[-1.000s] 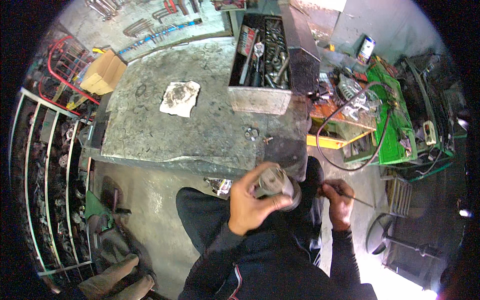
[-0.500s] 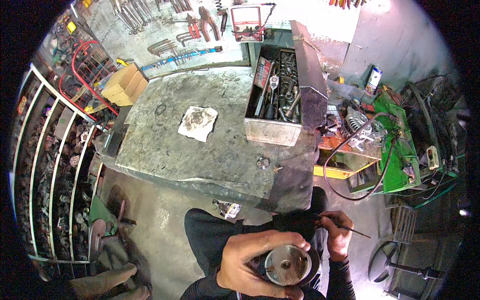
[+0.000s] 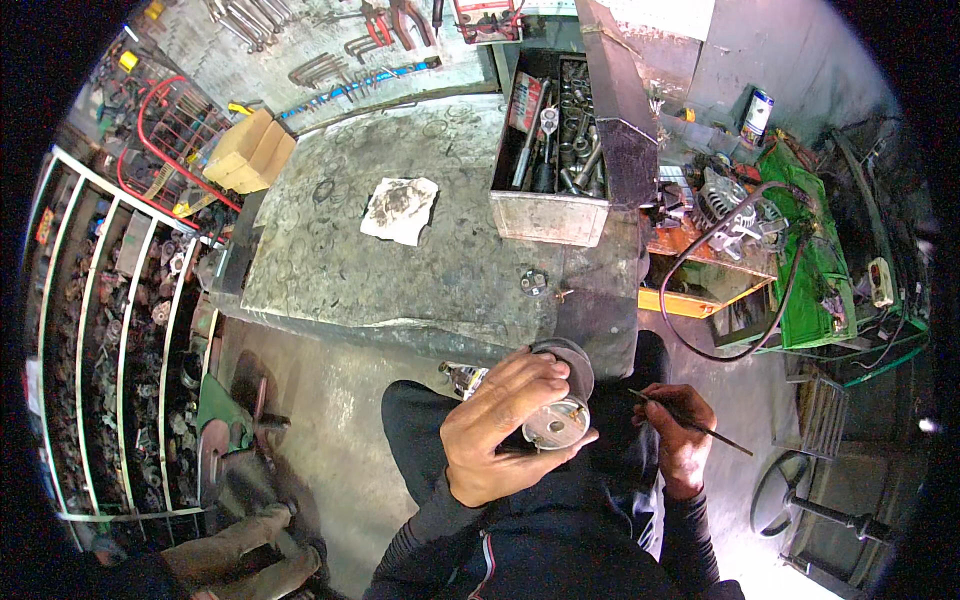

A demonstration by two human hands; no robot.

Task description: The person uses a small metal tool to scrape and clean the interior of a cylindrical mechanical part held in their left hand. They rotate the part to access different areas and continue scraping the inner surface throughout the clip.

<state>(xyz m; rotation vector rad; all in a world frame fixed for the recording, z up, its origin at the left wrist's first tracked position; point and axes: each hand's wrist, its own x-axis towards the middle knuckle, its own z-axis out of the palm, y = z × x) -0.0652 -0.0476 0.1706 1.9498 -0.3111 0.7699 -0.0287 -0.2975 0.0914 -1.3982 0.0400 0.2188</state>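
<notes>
My left hand [image 3: 490, 430] is wrapped round a cylindrical metal part [image 3: 556, 426], held over my lap just in front of the bench edge. Its round end face, with a small centre hole, is turned toward me, and a wider grey disc shows behind it. To the right, my right hand [image 3: 682, 432] is closed on a thin dark metal rod [image 3: 728, 440], which sticks out on both sides of the fingers; its tip type is too small to tell. The rod is apart from the cylinder. A silvery metal part [image 3: 462, 378] shows partly behind my left hand, below the bench.
On the workbench [image 3: 330, 270] are a stained white cloth [image 3: 400, 211], an open toolbox [image 3: 548, 218] of sockets and ratchets, and a small dark part [image 3: 533, 282]. An alternator [image 3: 730, 210] stands at right. Another person's legs [image 3: 225, 545] show lower left, beside a parts rack [image 3: 125, 330].
My left hand has lifted the cylinder up and slightly left, tilting it so the disc behind shows. My right hand, with the rod, has moved slightly up and right. The view has shifted a little.
</notes>
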